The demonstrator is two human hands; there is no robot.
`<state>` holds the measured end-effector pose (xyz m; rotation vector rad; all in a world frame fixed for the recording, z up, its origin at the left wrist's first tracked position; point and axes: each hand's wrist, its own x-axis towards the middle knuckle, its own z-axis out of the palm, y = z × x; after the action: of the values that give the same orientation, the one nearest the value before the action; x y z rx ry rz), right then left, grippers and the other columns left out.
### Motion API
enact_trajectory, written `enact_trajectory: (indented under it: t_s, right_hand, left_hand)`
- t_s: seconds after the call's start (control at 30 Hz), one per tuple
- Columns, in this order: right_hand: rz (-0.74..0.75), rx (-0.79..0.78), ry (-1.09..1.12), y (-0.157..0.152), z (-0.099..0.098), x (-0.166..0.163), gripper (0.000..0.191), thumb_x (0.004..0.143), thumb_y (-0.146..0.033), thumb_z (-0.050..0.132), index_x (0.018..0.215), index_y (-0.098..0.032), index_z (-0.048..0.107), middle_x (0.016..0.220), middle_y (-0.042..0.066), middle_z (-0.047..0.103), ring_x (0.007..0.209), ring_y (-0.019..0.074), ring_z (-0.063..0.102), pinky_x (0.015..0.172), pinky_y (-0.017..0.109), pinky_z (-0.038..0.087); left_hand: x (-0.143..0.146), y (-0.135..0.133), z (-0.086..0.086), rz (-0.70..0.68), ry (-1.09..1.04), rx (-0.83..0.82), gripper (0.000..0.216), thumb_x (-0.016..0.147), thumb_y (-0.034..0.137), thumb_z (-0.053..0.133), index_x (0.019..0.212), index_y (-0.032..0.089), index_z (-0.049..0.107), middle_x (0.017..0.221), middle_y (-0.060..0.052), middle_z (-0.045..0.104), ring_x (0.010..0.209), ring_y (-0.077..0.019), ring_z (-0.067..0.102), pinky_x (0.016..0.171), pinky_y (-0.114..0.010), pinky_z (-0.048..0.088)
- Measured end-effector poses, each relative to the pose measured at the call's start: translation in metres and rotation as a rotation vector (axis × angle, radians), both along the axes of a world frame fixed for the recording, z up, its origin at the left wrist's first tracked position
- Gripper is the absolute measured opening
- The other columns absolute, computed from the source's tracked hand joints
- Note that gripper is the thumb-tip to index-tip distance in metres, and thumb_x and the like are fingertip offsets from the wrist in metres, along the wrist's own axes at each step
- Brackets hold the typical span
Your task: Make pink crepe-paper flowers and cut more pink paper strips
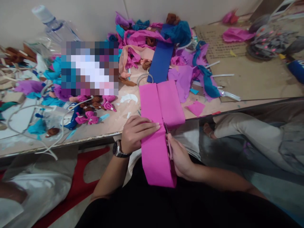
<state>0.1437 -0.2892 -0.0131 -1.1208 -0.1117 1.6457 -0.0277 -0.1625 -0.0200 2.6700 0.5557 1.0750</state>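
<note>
A folded length of bright pink crepe paper (155, 161) hangs over the table's front edge toward my lap. Partway along it runs a cut, with a flap (171, 104) lying to the right. My left hand (139, 131), with a watch on the wrist, grips the paper from the left, its fingers across the top and its thumb hidden. In my right hand (181, 156) is a pair of scissors (170, 151), its blades in the paper at the lower end of the cut. Most of the scissors' handle is covered by my fingers.
Behind the paper lie a dark blue strip (161, 61), a ring of tape (145, 79) and heaps of crumpled coloured paper (142, 36). A plastic bottle (55, 28) stands back left. Cardboard (247, 76) covers the right side. People sit on both sides, one with a leg (249, 129) close by.
</note>
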Motion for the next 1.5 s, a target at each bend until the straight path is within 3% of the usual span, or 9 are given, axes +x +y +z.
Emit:
enact_trajectory:
  t_s: [0.27,0.53,0.77,0.93,1.03,1.13,1.37,1.5]
  right_hand:
    - [-0.023,0.069,-0.095,0.014,-0.003,-0.001,0.046,0.084,-0.066,0.08,0.104,-0.025,0.079,0.105,0.002,0.08,0.095,0.0209,0.07,0.088,0.034,0.056]
    - [-0.017,0.087,-0.175,0.021,-0.006,0.001,0.046,0.085,-0.067,0.077,0.099,-0.024,0.078,0.095,0.001,0.079,0.088,0.0195,0.067,0.084,0.033,0.055]
    - [-0.01,0.162,-0.191,0.021,-0.006,0.002,0.039,0.088,-0.061,0.075,0.103,-0.025,0.078,0.103,0.002,0.079,0.1,0.0214,0.066,0.087,0.032,0.053]
    - [-0.012,0.092,-0.168,0.02,-0.003,0.002,0.035,0.087,-0.062,0.076,0.09,-0.027,0.073,0.065,-0.003,0.064,0.071,0.0191,0.058,0.068,0.032,0.047]
    - [-0.015,0.068,-0.099,0.016,-0.003,0.002,0.038,0.086,-0.065,0.077,0.085,-0.027,0.071,0.058,-0.006,0.055,0.054,0.0143,0.042,0.056,0.031,0.038]
    - [-0.027,0.05,-0.072,0.01,-0.004,0.002,0.042,0.083,-0.067,0.079,0.084,-0.025,0.07,0.058,-0.007,0.054,0.051,0.012,0.037,0.052,0.03,0.032]
    - [-0.003,0.028,-0.051,0.004,-0.003,0.001,0.044,0.085,-0.065,0.079,0.096,-0.023,0.075,0.084,0.0,0.075,0.073,0.0164,0.062,0.069,0.03,0.051]
    - [-0.014,0.065,-0.049,0.006,-0.006,0.0,0.042,0.086,-0.062,0.08,0.1,-0.022,0.076,0.087,0.0,0.074,0.074,0.0156,0.061,0.069,0.029,0.051]
  left_hand:
    - [-0.002,0.001,0.003,-0.077,0.019,0.015,0.041,0.104,0.022,0.061,0.142,0.034,0.067,0.12,0.0,0.082,0.112,-0.0212,0.074,0.093,-0.042,0.05]
    - [-0.002,0.001,0.004,-0.117,0.016,0.003,0.035,0.106,0.024,0.057,0.138,0.028,0.069,0.12,-0.002,0.082,0.113,-0.0217,0.073,0.093,-0.041,0.05]
    - [-0.001,0.0,0.006,-0.074,0.032,-0.008,0.037,0.105,0.024,0.059,0.14,0.027,0.068,0.123,-0.004,0.081,0.114,-0.0221,0.072,0.095,-0.041,0.05]
    - [0.002,-0.001,0.005,0.025,0.066,-0.008,0.036,0.105,0.021,0.059,0.139,0.027,0.069,0.129,-0.004,0.079,0.117,-0.0227,0.07,0.098,-0.042,0.05]
    - [0.003,-0.001,0.004,0.048,0.048,-0.005,0.035,0.105,0.022,0.06,0.138,0.028,0.07,0.126,-0.004,0.08,0.116,-0.0226,0.07,0.098,-0.043,0.05]
    - [0.003,-0.001,0.001,0.067,0.03,-0.003,0.035,0.104,0.021,0.061,0.138,0.027,0.071,0.125,-0.004,0.08,0.115,-0.0227,0.071,0.097,-0.043,0.05]
    - [0.003,-0.001,-0.002,0.084,0.005,0.0,0.035,0.103,0.02,0.064,0.136,0.027,0.071,0.123,-0.004,0.081,0.113,-0.0231,0.071,0.096,-0.043,0.052]
    - [0.003,-0.001,0.0,0.066,0.016,-0.001,0.035,0.103,0.021,0.062,0.137,0.027,0.071,0.121,-0.004,0.081,0.112,-0.0231,0.072,0.095,-0.043,0.051]
